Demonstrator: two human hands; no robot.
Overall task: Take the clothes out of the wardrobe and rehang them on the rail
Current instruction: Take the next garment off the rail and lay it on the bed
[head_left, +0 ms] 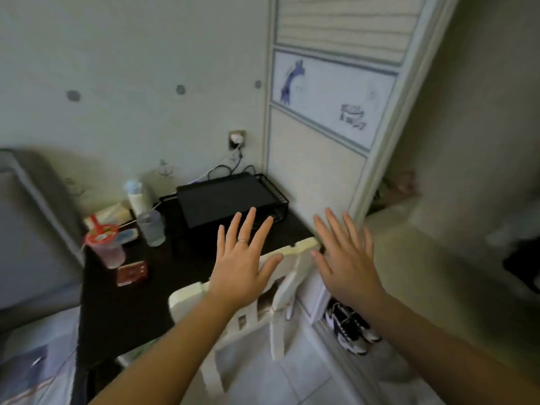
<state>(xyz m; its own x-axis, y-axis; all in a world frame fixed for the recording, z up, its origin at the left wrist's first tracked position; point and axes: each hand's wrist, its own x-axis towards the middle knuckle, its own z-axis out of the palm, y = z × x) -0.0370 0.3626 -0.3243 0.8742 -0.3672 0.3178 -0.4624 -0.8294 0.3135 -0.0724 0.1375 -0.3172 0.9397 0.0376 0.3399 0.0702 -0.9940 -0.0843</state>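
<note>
My left hand and my right hand are both held out flat in front of me, fingers spread, holding nothing. The left hand has a ring on one finger and hovers over the back of a white chair. The wardrobe's white sliding door stands just beyond my right hand, with a blue drawing on one panel. To the right of the door the wardrobe interior is open and blurred; I make out pale folded things inside but no hanging clothes or rail.
A dark desk on the left carries a black wire tray, a red-lidded cup, a glass, bottles and a small red box. Sneakers lie on the tiled floor by the wardrobe. A charger hangs from a wall socket.
</note>
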